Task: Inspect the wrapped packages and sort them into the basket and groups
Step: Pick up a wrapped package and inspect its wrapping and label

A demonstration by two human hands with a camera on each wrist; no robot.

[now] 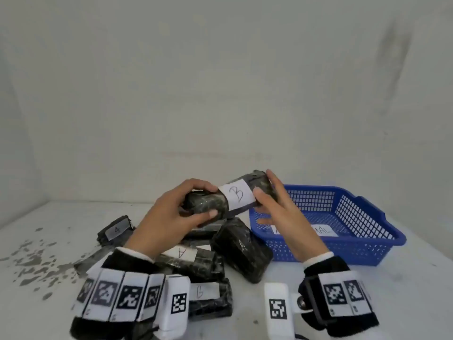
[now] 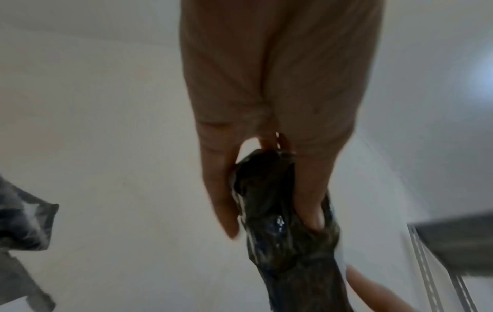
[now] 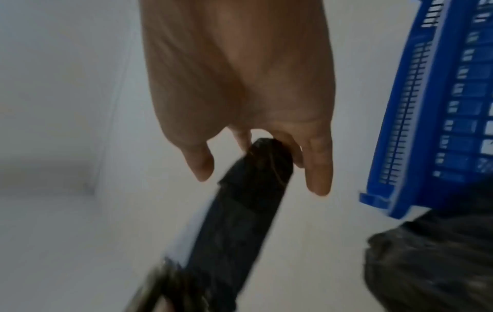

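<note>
Both hands hold one black wrapped package with a white label "B" [image 1: 236, 195] in the air above the pile. My left hand [image 1: 207, 201] grips its left end, fingers curled over the top and thumb on the front; the left wrist view shows this package [image 2: 274, 211] between thumb and fingers. My right hand [image 1: 266, 185] pinches the right end, thumb at the label's edge and fingers behind, and the right wrist view also shows the package [image 3: 250, 200]. The blue basket [image 1: 382, 238] stands to the right with only a white paper label inside.
Below the hands lies a pile of black packages: one at the left [image 1: 115, 230], one marked "A" [image 1: 181, 253], one marked "B" [image 1: 208, 294] and an unlabelled one [image 1: 241, 249]. Dark stains [image 1: 31, 261] spot the white table at the left. A wall stands close behind.
</note>
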